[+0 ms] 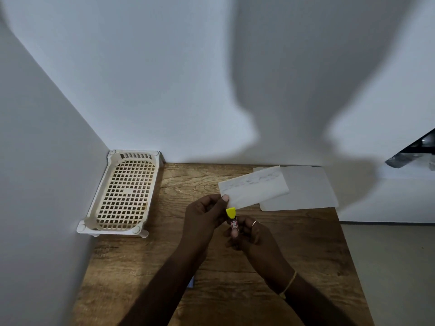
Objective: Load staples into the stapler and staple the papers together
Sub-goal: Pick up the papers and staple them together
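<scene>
1. left hand (204, 215) pinches the near left corner of a folded paper (254, 189), thumb on top; the paper is held above the wooden table (164, 255), near its centre
2. right hand (254, 236) curls round a small stapler (231, 214); its yellow tip meets the paper's near edge, between the two hands
3. another sheet (306, 191) lies flat at the far right; a cream basket (113, 232) sits far left against the wall

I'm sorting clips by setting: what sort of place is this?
Probably a small home or office desk corner: a wooden table set against plain white walls, a cream plastic tray, loose papers, and a yellow stapler in the right hand.
</scene>
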{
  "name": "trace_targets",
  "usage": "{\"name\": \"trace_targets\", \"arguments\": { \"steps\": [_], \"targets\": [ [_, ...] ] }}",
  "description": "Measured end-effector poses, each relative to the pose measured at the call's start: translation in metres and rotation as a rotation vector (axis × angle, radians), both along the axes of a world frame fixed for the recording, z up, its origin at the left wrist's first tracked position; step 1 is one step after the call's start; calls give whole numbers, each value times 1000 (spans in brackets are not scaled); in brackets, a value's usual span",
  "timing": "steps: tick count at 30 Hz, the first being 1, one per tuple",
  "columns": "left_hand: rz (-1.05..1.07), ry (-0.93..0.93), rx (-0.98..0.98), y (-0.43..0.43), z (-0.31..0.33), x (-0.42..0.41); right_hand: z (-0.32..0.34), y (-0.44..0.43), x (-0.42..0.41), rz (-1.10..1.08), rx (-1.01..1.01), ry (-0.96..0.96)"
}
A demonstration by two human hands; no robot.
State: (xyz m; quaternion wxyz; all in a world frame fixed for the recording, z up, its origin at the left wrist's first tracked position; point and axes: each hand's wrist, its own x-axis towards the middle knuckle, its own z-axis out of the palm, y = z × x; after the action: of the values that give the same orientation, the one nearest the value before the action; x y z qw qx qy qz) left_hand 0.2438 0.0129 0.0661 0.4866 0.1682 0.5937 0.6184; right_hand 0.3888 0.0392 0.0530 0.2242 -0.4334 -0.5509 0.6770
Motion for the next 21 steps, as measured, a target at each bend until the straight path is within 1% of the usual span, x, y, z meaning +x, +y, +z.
{"name": "trace_targets", "arguments": {
  "steps": [4,7,13,15,17,19,21],
  "targets": [
    [44,11,-5,2,1,0,-9,-2,6,-2,76,20],
    [64,27,-8,2,1,-1,-22,-2,13,-14,207,-55],
    [75,-1,-21,-2,-6,-1,-56,4,29,-94,540,-381],
    [66,-11,-28,-4,-7,0,-72,11,36,-33,676,-562],
    [50,-15,-41,-6,-8,1,-83,18,41,52,768,-749],
    [33,-27,-54,-7,-9,2,-92,22,45,106,820,-839],
    [24,-42,-66,-9,-11,3,-98,25,48,154,852,-884]
  ]
}}
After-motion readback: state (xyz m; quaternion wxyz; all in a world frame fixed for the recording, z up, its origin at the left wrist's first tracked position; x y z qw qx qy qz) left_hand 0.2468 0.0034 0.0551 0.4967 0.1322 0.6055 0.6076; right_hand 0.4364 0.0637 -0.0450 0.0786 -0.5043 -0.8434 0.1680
